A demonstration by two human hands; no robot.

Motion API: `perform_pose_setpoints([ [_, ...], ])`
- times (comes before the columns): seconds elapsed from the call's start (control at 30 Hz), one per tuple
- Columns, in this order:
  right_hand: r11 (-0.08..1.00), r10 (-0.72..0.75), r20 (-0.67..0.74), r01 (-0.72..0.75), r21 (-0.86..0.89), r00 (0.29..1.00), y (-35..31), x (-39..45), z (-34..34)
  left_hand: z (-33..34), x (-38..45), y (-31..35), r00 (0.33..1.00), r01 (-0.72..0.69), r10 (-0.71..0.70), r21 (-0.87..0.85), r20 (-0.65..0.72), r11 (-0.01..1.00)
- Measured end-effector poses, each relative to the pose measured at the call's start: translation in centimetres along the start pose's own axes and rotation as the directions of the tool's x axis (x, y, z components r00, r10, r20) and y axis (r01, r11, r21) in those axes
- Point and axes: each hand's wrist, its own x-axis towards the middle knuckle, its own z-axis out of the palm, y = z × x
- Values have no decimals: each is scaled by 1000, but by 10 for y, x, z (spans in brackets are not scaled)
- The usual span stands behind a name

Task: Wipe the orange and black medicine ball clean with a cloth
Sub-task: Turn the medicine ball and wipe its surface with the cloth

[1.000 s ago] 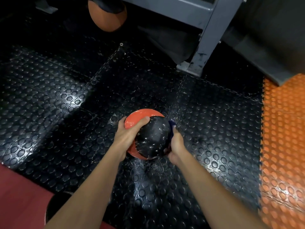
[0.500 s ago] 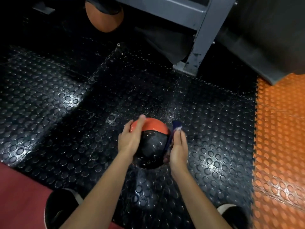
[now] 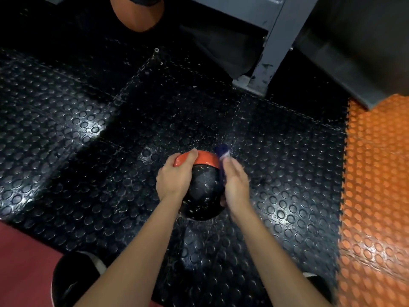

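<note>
Ball: I see the medicine ball (image 3: 204, 191) low in the middle of the view, between both hands. Its near side is black and speckled with pale flecks; an orange band runs across its far top. Whether it rests on the floor (image 3: 93, 165) or is lifted just off it I cannot tell, as its underside is hidden.
Left hand: the left hand (image 3: 174, 179) lies over the ball's left upper side, grip wrapped on the ball, thumb laid across the orange band. Its fingers go round the far left side and are out of my sight.
Right hand: the right hand (image 3: 235, 188) is set against the ball's right side, fingers straight and together, pressing the cloth (image 3: 222, 151) flat to the ball. Its thumb is tucked at the ball's lower right edge, only partly visible.
Cloth: dark blue, blurred. I see only a tuft past the fingertips and a thin strip between palm and ball; the rest is covered by the hand.
Floor: black studded mats, shiny, scattered with pale specks around the ball. Orange studded mats (image 3: 376, 196) lie to the right.
Far edge: a second ball (image 3: 138, 16), orange, is cut off by the top of the view. A grey metal frame leg (image 3: 267, 60) stands at upper right.
Near edge: dark rounded shapes at lower left and lower right are cut off and too dim for me to identify.
</note>
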Motion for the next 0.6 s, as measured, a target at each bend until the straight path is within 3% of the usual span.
perform_pose_setpoints([
  [0.07, 997, -59, -39, 57, -49, 998, 9, -3, 5, -2, 2, 1, 1000, -13, 13, -1, 22, 1000],
  [0.17, 944, 302, -30, -295, 151, 953, 11, 16, -6, 2, 2, 4, 1000, -14, 14, 13, 26, 1000],
  [0.23, 896, 437, 53, -440, 64, 898, 7, 29, -15, 4, 2, 8, 1000, 1, -1, 35, 3, 999],
  [0.27, 912, 410, 69, -411, -12, 909, -1, 31, -16, 4, 3, 10, 1000, 4, -4, 42, 2, 999],
  [0.33, 970, 228, 89, -219, -103, 970, -15, 32, -11, 1, 7, 12, 1000, 17, -17, 27, 16, 999],
  [0.4, 994, 36, 129, -22, -111, 991, -21, 28, -2, -4, 11, 12, 998, 41, -41, -3, 37, 999],
  [0.47, 996, -40, 132, 50, -76, 990, -14, 22, 5, -9, 16, 10, 997, 55, -54, -18, 56, 998],
  [0.5, 999, -13, 102, 16, -30, 995, -7, 19, 5, -11, 17, 9, 997, 57, -55, -25, 61, 998],
  [0.6, 929, 328, 99, -339, 147, 940, 22, 14, -5, -15, 19, 4, 994, 64, -58, -58, 94, 996],
])
